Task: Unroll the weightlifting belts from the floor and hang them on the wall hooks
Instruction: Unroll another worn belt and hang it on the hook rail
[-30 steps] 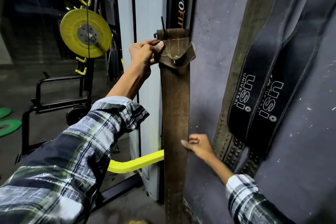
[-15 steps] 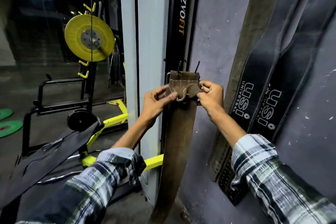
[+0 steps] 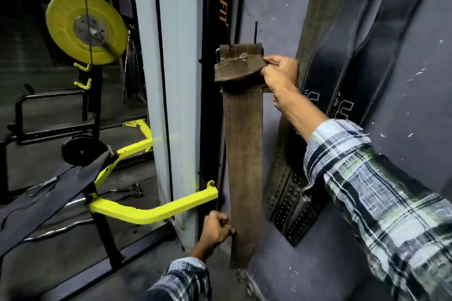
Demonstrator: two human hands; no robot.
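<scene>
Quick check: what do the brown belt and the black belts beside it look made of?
Brown belt: likely worn suede-type leather, with a matte nap, frayed edges and pale stitch rows. Black belts: smooth, faintly glossy, probably finished or synthetic leather, with white stitching and printed lettering.

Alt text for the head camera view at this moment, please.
A brown leather belt hangs unrolled against a grey wall; the right hand pinches its folded top end by the buckle, the left hand grips its lower edge. Black belts hang to the right.

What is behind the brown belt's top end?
Two dark prongs rise above the brown belt, against the grey wall. Any hook is covered by the folded flap.
</scene>
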